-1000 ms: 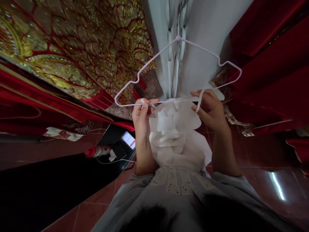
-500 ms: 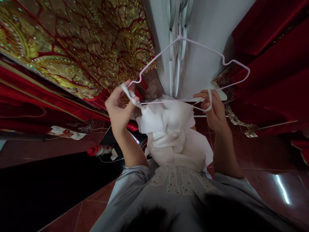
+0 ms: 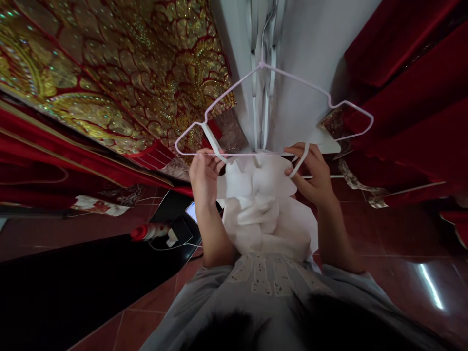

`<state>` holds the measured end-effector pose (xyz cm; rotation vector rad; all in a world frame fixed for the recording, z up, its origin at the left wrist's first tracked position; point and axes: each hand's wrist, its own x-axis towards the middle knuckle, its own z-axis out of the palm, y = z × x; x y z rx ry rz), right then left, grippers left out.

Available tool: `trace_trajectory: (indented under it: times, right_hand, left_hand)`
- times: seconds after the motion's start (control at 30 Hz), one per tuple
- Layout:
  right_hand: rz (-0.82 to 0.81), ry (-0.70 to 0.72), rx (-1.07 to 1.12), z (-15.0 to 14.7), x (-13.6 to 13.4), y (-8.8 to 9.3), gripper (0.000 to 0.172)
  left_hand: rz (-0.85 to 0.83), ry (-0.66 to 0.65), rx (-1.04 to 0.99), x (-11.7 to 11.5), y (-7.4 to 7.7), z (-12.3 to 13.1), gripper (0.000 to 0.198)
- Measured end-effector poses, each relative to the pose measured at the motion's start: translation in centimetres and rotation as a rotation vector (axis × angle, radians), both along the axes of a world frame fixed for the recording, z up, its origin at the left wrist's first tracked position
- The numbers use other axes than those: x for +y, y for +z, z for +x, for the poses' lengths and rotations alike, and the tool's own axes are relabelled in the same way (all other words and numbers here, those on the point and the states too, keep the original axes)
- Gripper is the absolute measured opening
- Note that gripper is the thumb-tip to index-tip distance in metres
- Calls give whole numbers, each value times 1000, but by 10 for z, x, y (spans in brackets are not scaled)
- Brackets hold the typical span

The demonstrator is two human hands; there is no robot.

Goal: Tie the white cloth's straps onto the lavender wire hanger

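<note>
A pale pink wire hanger (image 3: 296, 82) is held up in front of me, its hook beside white handles. Below its lower bar hangs a white garment (image 3: 256, 195) of bunched, ruffled sheer cloth. The garment's left strap (image 3: 212, 140) is looped over the hanger's left notch. My left hand (image 3: 205, 175) is closed at the lower bar, fingertips close to that strap. The right strap (image 3: 302, 160) runs around the fingers of my right hand (image 3: 310, 170), which pinches it near the bar; its index fingertip reaches the bar. The hanger's right notch carries no strap.
Gold-sequined red clothing (image 3: 175, 63) hangs at left, and dark red garments (image 3: 405, 112) hang at right. Behind the hanger stand white doors (image 3: 307, 53) with long handles. A black table (image 3: 109, 278) at lower left bears a red-capped bottle (image 3: 146, 231) and a lit phone (image 3: 192, 212).
The left strap has gone from around my left fingers onto the hanger's left notch. My left hand has moved down and right to the lower bar. The hanger shifted slightly left.
</note>
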<state>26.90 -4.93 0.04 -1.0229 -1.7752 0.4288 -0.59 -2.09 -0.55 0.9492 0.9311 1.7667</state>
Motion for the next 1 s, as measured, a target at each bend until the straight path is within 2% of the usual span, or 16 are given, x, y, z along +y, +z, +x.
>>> trace_trajectory:
  times: [0.1,0.23,0.3,0.4,0.5,0.6,0.67,0.77,0.8,0.87,0.93,1.0]
  right_hand:
    - [52,-86,13,8,2,-5,51]
    - [323,-467,348,41,15,-11,36]
    - [383,-546,451,59,22,-8,32]
    - [280,-425,379,74,33,9,36]
    - [153,-284,130,70,41,38,39]
    - [144,-319,-182,55,44,63,45]
    - [223,-352,-226,44,42,70,45]
    - [450,-360,-72,25,29,64,23]
    - [459,-335,-44,17,23,58,17]
    - [292,-221,-80,0,9,42,18]
    - [20,-87,-165,-18,-2,23,34]
    - [-126,-49,-180,-32,-9,4,46]
  left_hand:
    - [35,38,13,-5,1,13,49]
    - [65,85,17,-3,9,11,51]
    - [68,81,13,-2,10,10,50]
    - [57,52,-23,-3,9,12,49]
    - [71,41,-43,-4,7,13,48]
    - [97,30,-59,-4,7,11,47]
    - [95,24,-47,-4,6,10,47]
    - [87,45,-17,-5,5,11,46]
    - [88,57,-11,-5,4,12,45]
    - [97,73,-6,-4,3,14,45]
    - [109,80,0,-4,2,15,43]
    - [115,95,12,-6,0,15,41]
